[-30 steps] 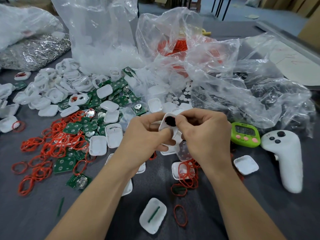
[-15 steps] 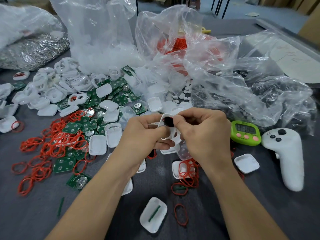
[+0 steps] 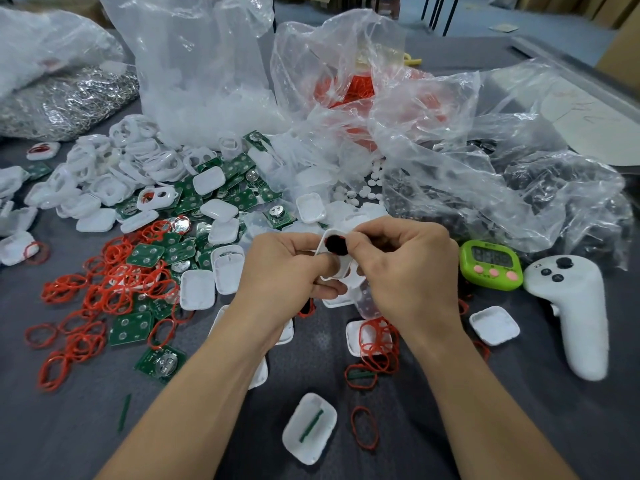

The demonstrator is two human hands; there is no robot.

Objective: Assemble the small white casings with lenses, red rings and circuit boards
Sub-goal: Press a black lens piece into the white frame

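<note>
Over the middle of the table (image 3: 69, 445), the left hand (image 3: 280, 271) and right hand (image 3: 408, 268) held a casing (image 3: 343, 268) between them. Left of them lay a spread of rings (image 3: 104, 282) with circuit boards (image 3: 145, 254) among it, and beyond that a heap of casings (image 3: 104, 174). Plastic bags (image 3: 207, 64) stood along the far side. Right of the hands sat a timer (image 3: 490, 265), with a controller (image 3: 581, 317) just beside it, farther right. Nearest lay a casing half (image 3: 308, 427), a loose ring (image 3: 363, 427) at its right.

Table (image 3: 69, 445) lies bare nearside; red rings (image 3: 104, 289) crowd left, controller (image 3: 575, 313) right, bags (image 3: 450, 161) behind.
</note>
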